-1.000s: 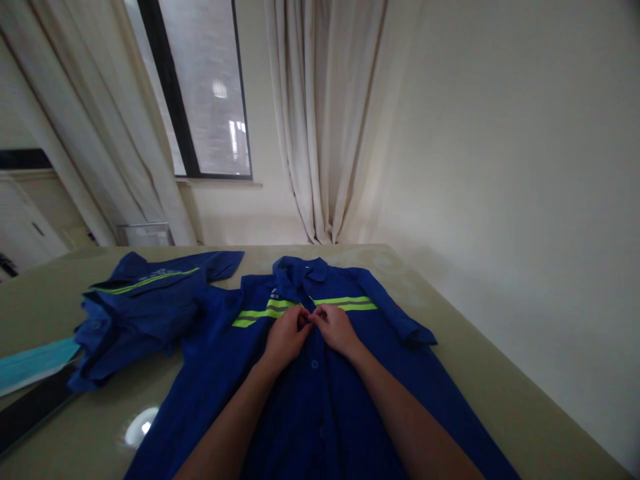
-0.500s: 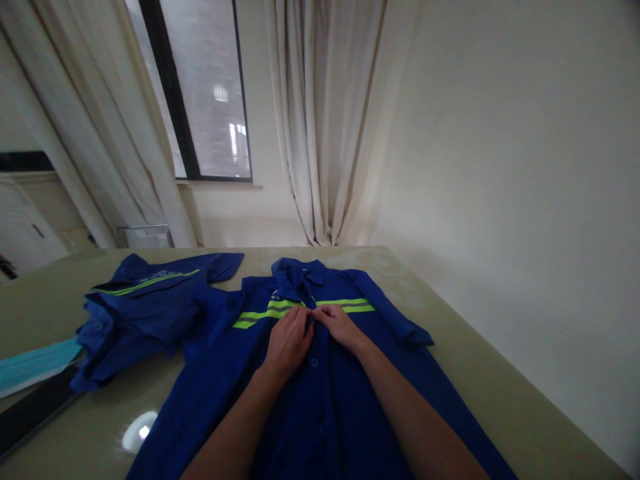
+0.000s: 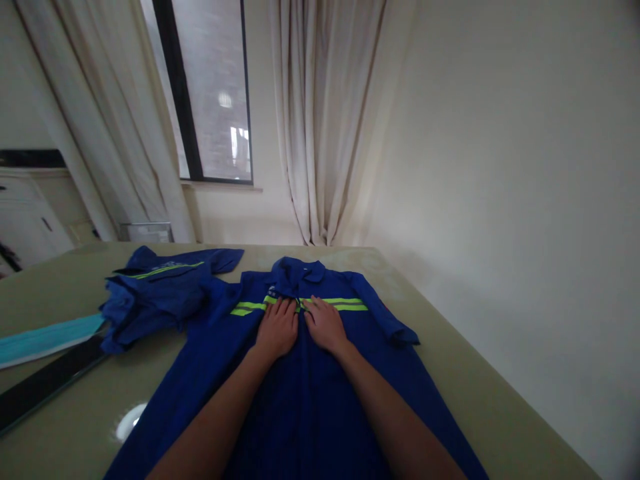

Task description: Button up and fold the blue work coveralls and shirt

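A blue short-sleeved shirt (image 3: 370, 353) with yellow-green and grey stripes lies spread on the table, its collar at the far end. My left hand (image 3: 278, 328) lies on the chest of the shirt, left of the front placket, fingers stretched over the stripe. Just right of the placket, my right hand (image 3: 325, 324) rests on the cloth with its fingers extended. Neither hand grips anything. The two hands are close together but apart. The placket runs down between my forearms, with its edges lying together.
A second blue garment (image 3: 155, 300) lies crumpled at the left on the greenish table (image 3: 450, 360). Nearer the left edge are a light-blue face mask (image 3: 50, 339) and a dark flat object (image 3: 45, 387). A wall borders the right side; curtains and a window stand behind.
Both hands have let go of the placket at the chest and now lie flatter, with fingers spread on the cloth. The button visible below them before no longer shows. The camera view has shifted slightly.
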A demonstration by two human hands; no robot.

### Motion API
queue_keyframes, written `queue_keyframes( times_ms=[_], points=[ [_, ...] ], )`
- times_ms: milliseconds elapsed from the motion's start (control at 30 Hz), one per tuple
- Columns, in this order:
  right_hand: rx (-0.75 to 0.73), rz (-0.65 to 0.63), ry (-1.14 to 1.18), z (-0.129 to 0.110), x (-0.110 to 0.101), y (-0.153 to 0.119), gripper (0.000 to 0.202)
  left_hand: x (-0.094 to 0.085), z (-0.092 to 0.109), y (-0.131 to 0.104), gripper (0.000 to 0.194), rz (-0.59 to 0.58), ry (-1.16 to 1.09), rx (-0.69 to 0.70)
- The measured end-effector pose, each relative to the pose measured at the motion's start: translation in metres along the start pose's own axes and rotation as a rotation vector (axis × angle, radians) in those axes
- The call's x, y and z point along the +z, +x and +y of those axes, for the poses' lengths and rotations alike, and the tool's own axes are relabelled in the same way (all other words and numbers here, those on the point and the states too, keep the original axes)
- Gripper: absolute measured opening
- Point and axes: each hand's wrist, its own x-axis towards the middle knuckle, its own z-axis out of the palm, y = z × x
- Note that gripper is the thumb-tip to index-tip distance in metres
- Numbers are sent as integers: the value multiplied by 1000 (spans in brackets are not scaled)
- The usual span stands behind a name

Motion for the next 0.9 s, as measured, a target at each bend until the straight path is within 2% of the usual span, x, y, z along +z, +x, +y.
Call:
queue_keyframes(
  times_ms=[133,233,300,367,433,500,533,600,700,800,900],
  points=[
    [-115,-90,-18,-16,-7,-38,53,-15,8,-37,45,-73,106,23],
    [-196,-106,34,-22,-14,-67,48,-37,9,-62,40,-118,101,92],
    [-225,-86,51,-24,-19,-79,39,-54,2,-67,29,-175,64,75],
    [-226,-79,32,-26,-25,-80,33,-69,-13,-61,27,-195,-20,0],
    [-188,-99,-14,-27,-32,-65,37,-78,-33,-45,28,-96,-105,-77],
    [-145,-109,-36,-23,-38,-35,37,-79,-56,-24,31,39,-139,-130],
    [-129,-95,-30,-19,-41,-17,33,-77,-66,-12,34,64,-145,-156],
    [-81,-42,14,-8,-45,19,25,-69,-81,8,42,5,-167,-194],
    [62,-33,70,14,-42,60,49,-51,-88,30,59,-150,-236,-192],
    [122,-96,100,36,-33,74,63,-38,-87,42,61,-238,-383,-136],
    [103,-154,144,51,-33,73,51,-41,-86,51,58,-345,-609,-82]
  ],
)
